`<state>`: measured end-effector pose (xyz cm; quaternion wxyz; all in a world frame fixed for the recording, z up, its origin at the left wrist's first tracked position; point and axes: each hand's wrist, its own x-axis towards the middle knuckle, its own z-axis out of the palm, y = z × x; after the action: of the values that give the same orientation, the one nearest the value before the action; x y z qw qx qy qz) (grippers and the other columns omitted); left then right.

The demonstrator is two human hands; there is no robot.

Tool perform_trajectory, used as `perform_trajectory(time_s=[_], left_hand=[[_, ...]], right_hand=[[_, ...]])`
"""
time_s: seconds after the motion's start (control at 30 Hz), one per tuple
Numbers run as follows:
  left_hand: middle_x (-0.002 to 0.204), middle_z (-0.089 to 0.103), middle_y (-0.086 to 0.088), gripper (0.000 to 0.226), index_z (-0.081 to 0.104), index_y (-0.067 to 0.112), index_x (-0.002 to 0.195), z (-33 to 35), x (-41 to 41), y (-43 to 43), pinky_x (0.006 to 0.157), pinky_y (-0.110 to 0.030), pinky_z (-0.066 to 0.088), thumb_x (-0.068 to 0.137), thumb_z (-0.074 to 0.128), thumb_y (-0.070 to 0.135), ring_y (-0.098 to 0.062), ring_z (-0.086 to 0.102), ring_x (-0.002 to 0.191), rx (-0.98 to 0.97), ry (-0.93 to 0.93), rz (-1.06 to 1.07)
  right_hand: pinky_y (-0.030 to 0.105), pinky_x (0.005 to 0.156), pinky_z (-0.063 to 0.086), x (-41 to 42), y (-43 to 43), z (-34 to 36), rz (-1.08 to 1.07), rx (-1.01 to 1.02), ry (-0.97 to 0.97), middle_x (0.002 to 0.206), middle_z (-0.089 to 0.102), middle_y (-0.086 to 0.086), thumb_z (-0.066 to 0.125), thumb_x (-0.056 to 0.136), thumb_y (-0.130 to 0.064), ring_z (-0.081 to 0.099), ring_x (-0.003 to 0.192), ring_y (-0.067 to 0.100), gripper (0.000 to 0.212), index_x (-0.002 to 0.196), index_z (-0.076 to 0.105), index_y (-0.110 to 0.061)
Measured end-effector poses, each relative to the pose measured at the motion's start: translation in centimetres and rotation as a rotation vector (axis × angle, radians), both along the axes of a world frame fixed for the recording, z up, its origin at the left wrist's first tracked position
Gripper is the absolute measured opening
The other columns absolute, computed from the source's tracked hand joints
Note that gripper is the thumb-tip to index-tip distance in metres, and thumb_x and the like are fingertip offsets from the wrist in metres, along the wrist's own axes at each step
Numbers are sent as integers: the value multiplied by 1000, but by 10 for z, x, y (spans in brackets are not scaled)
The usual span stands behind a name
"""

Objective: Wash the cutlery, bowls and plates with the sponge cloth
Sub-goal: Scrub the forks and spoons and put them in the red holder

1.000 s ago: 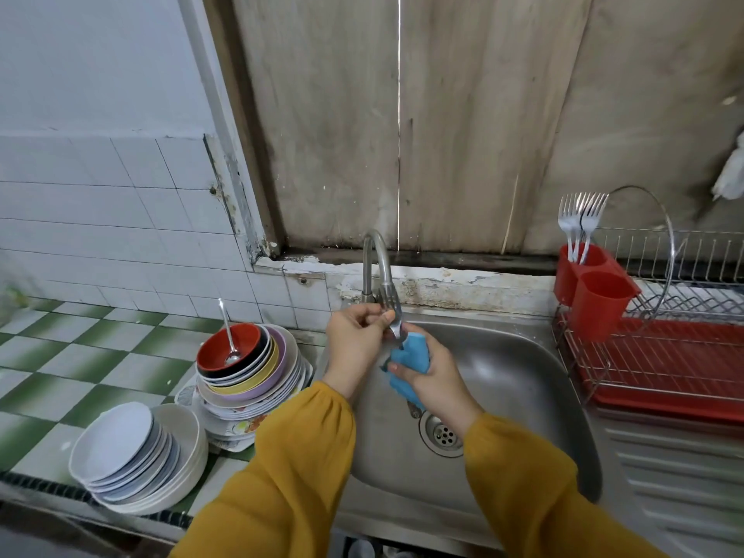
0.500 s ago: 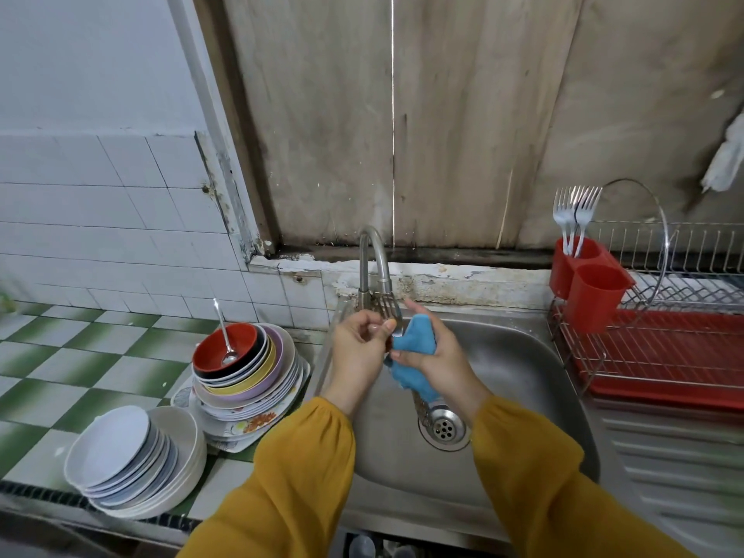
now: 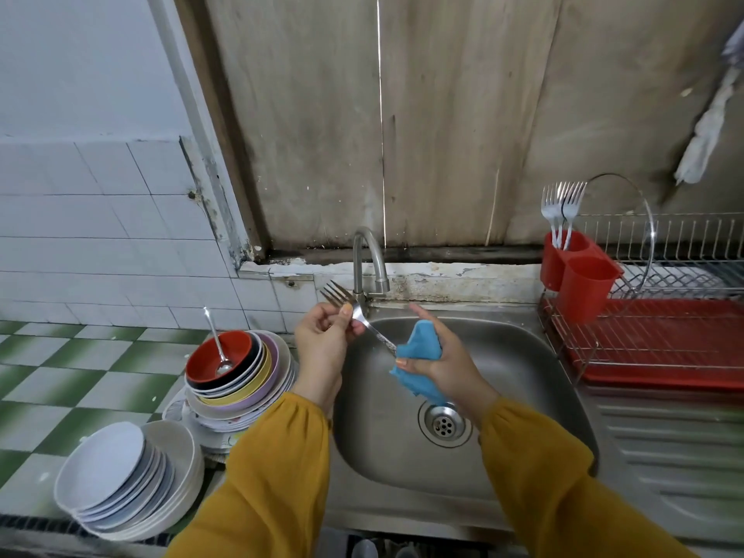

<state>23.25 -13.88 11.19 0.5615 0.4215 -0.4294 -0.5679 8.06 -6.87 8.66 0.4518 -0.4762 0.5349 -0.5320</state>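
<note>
The fork point(image 3: 378, 336) is at the centre of the frame, over the back left part of the steel sink point(image 3: 523, 396). It is tilted, with its tines pointing up and left beside the base of the tap point(image 3: 368, 255). The left hand point(image 3: 322, 336) pinches it at the neck just below the tines, thumb on top and fingers curled under. The patterned handle slants down to the right into the blue sponge cloth point(image 3: 422, 344), which the right hand point(image 3: 451, 368) grips bunched round the handle's end. That hand's index finger sticks out straight toward the back of the sink. The two hands are apart, joined only by the fork, and a tail of the cloth hangs toward the drain point(image 3: 444, 424). Both arms wear mustard-yellow sleeves point(image 3: 282, 457). Left of the sink, on the green-and-white chequered worktop point(image 3: 60, 376), is a tilted stack of coloured bowls and plates point(image 3: 257, 380). A red bowl point(image 3: 209, 356) sits on top of it with a spoon point(image 3: 217, 344) leaning inside. At the lower left a pile of white plates point(image 3: 108, 473) leans in a larger cream dish. At the right edge is a wire dish rack point(image 3: 644, 348) with a red tray. A red cutlery holder point(image 3: 579, 275) hangs on its near corner, and a few forks point(image 3: 561, 211) stand tines up in the holder's rear cup.
</note>
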Motion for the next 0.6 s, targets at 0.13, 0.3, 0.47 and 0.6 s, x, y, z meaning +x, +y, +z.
perform_trajectory(time_s=[0.13,0.3,0.47,0.6], left_hand=[[65,58,-6,21,53,9,76,5,8,-5,60,-20,56,94,55,-1,-12,61,58,8,37,-29],[75,58,-8,20,54,8,77,15,12,-11,61,-20,57,94,55,-3,-11,60,58,35,80,-28],[76,60,-8,15,55,6,81,39,22,-24,63,-18,56,94,55,-1,-10,63,59,-25,135,36],[64,64,-1,19,54,10,78,61,10,-30,65,-22,58,94,57,-1,-10,65,57,-153,96,25]], right_hand=[[29,69,59,6,-6,9,-48,-38,-21,119,48,-1,74,78,4,61,94,23,82,127,40,-52],[30,67,59,12,5,0,-55,-57,-69,116,48,2,72,80,5,62,89,21,78,133,42,-45],[22,67,56,-12,29,-17,-233,-4,-3,120,47,0,71,82,1,56,96,17,69,130,49,-42],[39,75,58,-43,39,-18,-414,5,-52,115,50,5,71,83,-2,57,98,21,52,109,51,-43]])
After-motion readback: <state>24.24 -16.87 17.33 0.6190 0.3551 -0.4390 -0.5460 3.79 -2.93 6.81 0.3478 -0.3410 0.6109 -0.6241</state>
